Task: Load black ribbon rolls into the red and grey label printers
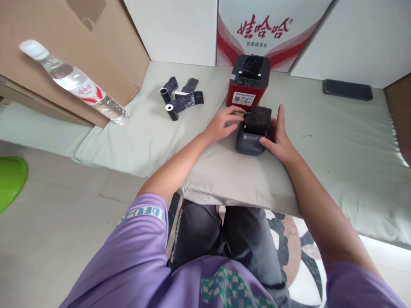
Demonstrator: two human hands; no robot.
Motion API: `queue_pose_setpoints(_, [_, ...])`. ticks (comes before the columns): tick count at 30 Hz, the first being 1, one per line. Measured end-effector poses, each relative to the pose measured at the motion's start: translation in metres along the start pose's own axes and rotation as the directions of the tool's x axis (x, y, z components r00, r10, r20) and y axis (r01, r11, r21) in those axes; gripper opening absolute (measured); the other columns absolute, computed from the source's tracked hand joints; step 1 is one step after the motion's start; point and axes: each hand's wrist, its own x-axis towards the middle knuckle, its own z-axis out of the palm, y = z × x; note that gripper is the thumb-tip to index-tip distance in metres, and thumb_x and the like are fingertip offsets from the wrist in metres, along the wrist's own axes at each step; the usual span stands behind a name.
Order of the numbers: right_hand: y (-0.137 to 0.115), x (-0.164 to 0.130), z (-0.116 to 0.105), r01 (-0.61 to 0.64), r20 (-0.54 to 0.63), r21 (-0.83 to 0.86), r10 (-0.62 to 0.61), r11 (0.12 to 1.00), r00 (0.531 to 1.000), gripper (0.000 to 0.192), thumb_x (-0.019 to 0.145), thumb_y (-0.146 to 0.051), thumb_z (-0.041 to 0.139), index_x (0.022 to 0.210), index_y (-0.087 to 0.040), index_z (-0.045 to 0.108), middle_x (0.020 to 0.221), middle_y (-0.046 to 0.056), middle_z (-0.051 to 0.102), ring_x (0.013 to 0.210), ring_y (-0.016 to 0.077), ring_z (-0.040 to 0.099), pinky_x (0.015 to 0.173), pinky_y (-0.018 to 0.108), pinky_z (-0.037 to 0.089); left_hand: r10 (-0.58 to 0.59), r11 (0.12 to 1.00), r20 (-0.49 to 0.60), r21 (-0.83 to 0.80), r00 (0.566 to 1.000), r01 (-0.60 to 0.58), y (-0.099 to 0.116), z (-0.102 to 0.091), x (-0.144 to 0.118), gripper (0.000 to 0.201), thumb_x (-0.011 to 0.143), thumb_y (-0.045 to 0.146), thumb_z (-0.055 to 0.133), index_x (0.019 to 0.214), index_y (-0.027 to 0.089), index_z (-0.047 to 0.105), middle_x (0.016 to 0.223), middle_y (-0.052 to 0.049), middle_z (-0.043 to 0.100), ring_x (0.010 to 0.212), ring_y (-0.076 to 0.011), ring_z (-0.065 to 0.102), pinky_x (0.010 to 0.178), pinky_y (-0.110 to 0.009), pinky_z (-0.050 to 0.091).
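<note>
A small dark receipt printer (pixel 251 143) sits near the front edge of the cushioned bench, its black lid (pixel 259 119) raised. My left hand (pixel 224 124) is at the printer's left side, its fingers apart and their tips at the edge by the lid. On the other side, my right hand (pixel 280 139) grips the printer: its thumb presses on the front right corner and the index finger points up. The other right fingers are partly hidden behind the printer. Directly behind stands a larger red and black printer (pixel 247 87) with a white label.
Left on the cushion (pixel 141 128) lie black paper rolls (pixel 172 112) with loose strips. A water bottle (pixel 77 83) stands at the left before a cardboard box (pixel 105 47). A black phone-like slab (pixel 347 90) rests at the right. White cartons (pixel 180 30) line the back.
</note>
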Motion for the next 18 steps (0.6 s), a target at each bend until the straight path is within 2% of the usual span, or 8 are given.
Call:
queue_pose_setpoints(2, [0.002,0.000,0.000,0.006,-0.001,0.018,-0.006,1.000,1.000,0.134,0.094,-0.079,0.073,0.183,-0.034,-0.017,0.183,0.018,0.039,0.168,0.0324,0.049,0.142,0.054,0.036,-0.023,1.000,0.010,-0.017,1.000,0.023,-0.003,0.002,0.001,0.047,0.109,0.057,0.058,0.140,0.027,0.077,0.155,-0.014,0.067,0.144,-0.0317,0.066,0.119,-0.053,0.057])
queue_pose_setpoints(4, [0.004,0.000,0.001,-0.014,-0.010,0.020,0.014,1.000,1.000,0.133,0.092,-0.082,0.073,0.183,-0.038,-0.015,0.189,0.015,0.030,0.167,0.0335,0.050,0.139,0.054,0.041,-0.072,0.997,0.006,-0.020,0.997,0.072,-0.008,0.003,0.001,0.059,0.111,0.066,0.051,0.153,0.028,0.069,0.156,-0.015,0.066,0.144,-0.0320,0.066,0.120,-0.053,0.057])
queue_pose_setpoints(6, [0.007,0.001,0.001,-0.043,-0.043,-0.008,0.043,0.999,0.998,0.133,0.086,-0.089,0.072,0.183,-0.043,-0.006,0.193,0.010,0.020,0.164,0.0370,0.053,0.133,0.057,0.049,-0.117,0.993,0.010,-0.010,0.993,0.117,-0.013,0.003,0.002,0.065,0.112,0.072,0.044,0.157,0.030,0.066,0.153,-0.014,0.068,0.144,-0.0320,0.066,0.124,-0.055,0.053])
queue_pose_setpoints(8, [0.009,0.002,0.002,-0.071,-0.116,-0.060,0.064,0.996,0.991,0.126,0.082,-0.094,0.070,0.182,-0.046,0.010,0.194,0.006,0.018,0.161,0.0395,0.054,0.127,0.058,0.055,-0.143,0.990,0.024,0.001,0.989,0.143,-0.017,0.003,0.001,0.066,0.112,0.074,0.040,0.157,0.034,0.066,0.150,-0.012,0.069,0.145,-0.0322,0.065,0.129,-0.058,0.049])
queue_pose_setpoints(10, [0.009,0.003,0.002,-0.075,-0.211,-0.118,0.049,0.990,0.976,0.117,0.081,-0.098,0.066,0.178,-0.044,0.028,0.189,0.007,0.030,0.159,0.0404,0.055,0.122,0.059,0.057,-0.160,0.987,0.032,0.012,0.987,0.160,-0.018,0.003,0.001,0.065,0.112,0.075,0.040,0.158,0.036,0.065,0.148,-0.010,0.070,0.144,-0.0317,0.065,0.130,-0.058,0.047])
queue_pose_setpoints(13, [0.005,0.004,0.003,-0.066,-0.329,-0.155,0.012,0.986,0.944,0.097,0.087,-0.094,0.058,0.166,-0.039,0.049,0.171,0.012,0.055,0.150,0.0381,0.061,0.117,0.058,0.059,-0.162,0.986,0.034,0.045,0.986,0.161,-0.013,0.004,0.000,0.065,0.113,0.073,0.039,0.155,0.034,0.068,0.148,-0.011,0.068,0.143,-0.0305,0.065,0.130,-0.055,0.047])
queue_pose_setpoints(15, [-0.002,0.003,0.004,-0.062,-0.401,-0.160,-0.007,0.985,0.916,0.082,0.092,-0.088,0.057,0.155,-0.035,0.057,0.154,0.013,0.067,0.143,0.0373,0.066,0.113,0.059,0.060,-0.142,0.987,0.043,0.075,0.989,0.139,-0.007,0.005,0.000,0.063,0.114,0.070,0.040,0.148,0.030,0.073,0.149,-0.013,0.066,0.145,-0.0304,0.064,0.129,-0.053,0.047])
queue_pose_setpoints(18, [-0.017,0.000,0.006,-0.129,-0.444,-0.187,0.034,0.974,0.895,0.068,0.097,-0.082,0.052,0.147,-0.036,0.061,0.138,0.014,0.075,0.135,0.0393,0.069,0.112,0.062,0.057,-0.120,0.989,0.054,0.097,0.991,0.115,0.002,0.005,0.000,0.058,0.114,0.065,0.044,0.142,0.027,0.076,0.153,-0.016,0.064,0.148,-0.0312,0.062,0.129,-0.053,0.047])
